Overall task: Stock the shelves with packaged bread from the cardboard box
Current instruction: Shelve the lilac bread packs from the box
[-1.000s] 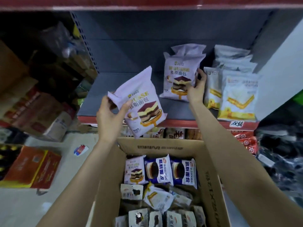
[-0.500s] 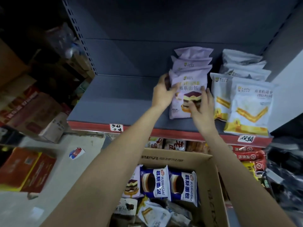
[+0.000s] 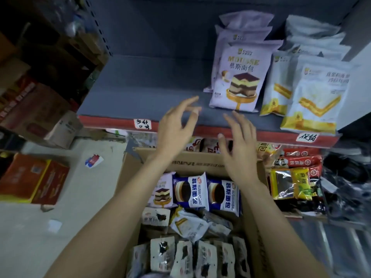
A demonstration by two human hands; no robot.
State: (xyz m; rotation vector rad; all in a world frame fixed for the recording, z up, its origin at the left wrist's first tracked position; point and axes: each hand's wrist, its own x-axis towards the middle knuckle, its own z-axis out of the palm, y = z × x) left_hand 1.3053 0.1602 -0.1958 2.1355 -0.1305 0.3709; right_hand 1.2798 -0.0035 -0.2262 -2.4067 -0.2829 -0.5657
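A row of purple mousse bread packs (image 3: 239, 77) stands upright on the grey shelf (image 3: 140, 91), the front pack showing a layered cake picture. To their right stand white and yellow bread packs (image 3: 313, 93). Below the shelf sits the open cardboard box (image 3: 202, 162), holding a purple pack (image 3: 161, 192), two blue packs (image 3: 206, 192) and several white packs lower down. My left hand (image 3: 176, 129) and my right hand (image 3: 239, 145) hover over the box's far rim, just in front of the shelf edge, fingers spread and holding nothing.
The shelf's red front edge carries two handwritten labels (image 3: 143, 124). A lower shelf at the right holds red and yellow snack packs (image 3: 295, 177). Brown and orange cartons (image 3: 34, 177) stand on the floor at the left, with scraps of paper (image 3: 93, 160) nearby.
Both hands let go of the purple pack, now standing at the front of its row, and drew back toward the box. The camera has tilted down.
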